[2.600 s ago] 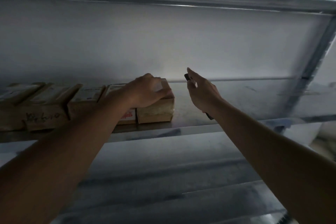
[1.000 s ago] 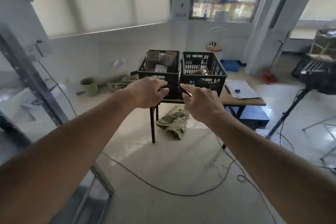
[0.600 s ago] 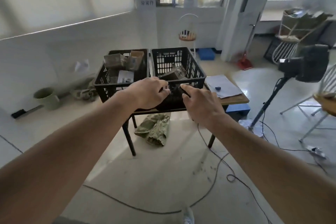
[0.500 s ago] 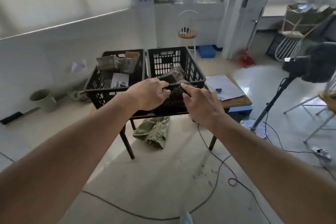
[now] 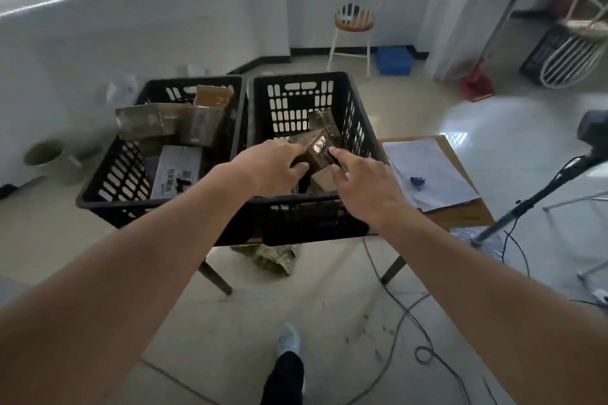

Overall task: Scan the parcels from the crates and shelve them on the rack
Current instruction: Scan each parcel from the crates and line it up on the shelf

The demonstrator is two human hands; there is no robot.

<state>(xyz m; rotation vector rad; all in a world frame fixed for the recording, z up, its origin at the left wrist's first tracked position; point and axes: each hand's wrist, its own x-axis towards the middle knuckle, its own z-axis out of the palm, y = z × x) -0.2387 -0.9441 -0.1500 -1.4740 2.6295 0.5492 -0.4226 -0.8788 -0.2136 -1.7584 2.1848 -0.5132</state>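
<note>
Over the right crate [image 5: 358, 115], our left hand [image 5: 269, 168] curls its grip round a taped parcel [image 5: 314, 149]; at 3 o'clock, our right hand [image 5: 365, 184] pinches a dark scanner [image 5: 336, 159]

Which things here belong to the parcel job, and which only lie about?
Job: left crate, right crate, taped parcel under the left hand, dark scanner in the right hand.
Lying about: papers, chair, green bucket, floor cables.

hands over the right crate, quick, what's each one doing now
left hand: grips a taped brown parcel
right hand: holds a small dark scanner
</note>
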